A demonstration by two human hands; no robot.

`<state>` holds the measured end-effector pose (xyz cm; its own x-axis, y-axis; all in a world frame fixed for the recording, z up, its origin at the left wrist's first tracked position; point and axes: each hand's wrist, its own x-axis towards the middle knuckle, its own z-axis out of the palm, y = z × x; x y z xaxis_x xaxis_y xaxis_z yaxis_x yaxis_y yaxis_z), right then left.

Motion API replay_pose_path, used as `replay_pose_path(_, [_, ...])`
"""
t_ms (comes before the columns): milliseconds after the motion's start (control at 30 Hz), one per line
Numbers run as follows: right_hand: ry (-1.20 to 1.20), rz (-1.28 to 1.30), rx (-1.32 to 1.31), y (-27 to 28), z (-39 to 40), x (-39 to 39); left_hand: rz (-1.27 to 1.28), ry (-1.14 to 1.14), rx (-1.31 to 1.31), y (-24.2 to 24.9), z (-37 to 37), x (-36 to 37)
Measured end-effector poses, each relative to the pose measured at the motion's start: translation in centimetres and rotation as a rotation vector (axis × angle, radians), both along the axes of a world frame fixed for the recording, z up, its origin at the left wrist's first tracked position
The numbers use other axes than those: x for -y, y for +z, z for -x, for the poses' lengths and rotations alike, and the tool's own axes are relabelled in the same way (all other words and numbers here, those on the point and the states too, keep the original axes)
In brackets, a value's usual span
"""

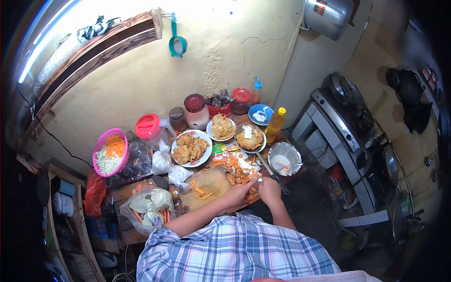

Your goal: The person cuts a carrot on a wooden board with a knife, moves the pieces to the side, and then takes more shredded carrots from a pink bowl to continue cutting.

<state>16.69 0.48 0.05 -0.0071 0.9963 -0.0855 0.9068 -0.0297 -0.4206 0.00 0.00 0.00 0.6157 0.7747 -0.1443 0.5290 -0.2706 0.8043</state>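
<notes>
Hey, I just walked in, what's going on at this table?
A person's left hand and right hand are close together beside a heap of orange scraps; what they hold is too small to tell. Carrot pieces lie on a wooden board. A pink bowl holds orange and pale shreds, and golden patties sit on plates.
</notes>
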Motion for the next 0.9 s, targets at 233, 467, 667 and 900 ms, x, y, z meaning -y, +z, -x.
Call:
replay_pose_path(233, [-0.033, -0.017, 0.054, 0.3, -2.5, 2.8, -0.136, 0.04, -0.291, -8.2, -1.9, -4.6])
replay_pose_path(467, [-0.182, -0.068, -0.077, 1.8, -4.1, 6.0, -0.116, 0.299, -0.287, -10.3, -1.8, -6.2])
replay_pose_path(667, [-0.189, -0.041, -0.404, 0.6, -4.4, 6.2, -0.137, 0.392, 0.277, -9.5, -1.1, -4.1])
replay_pose_path(900, [-0.076, 0.09, -0.527, 0.5, -4.6, 4.9, 0.095, 0.506, 0.593, -10.5, 1.2, -1.8])
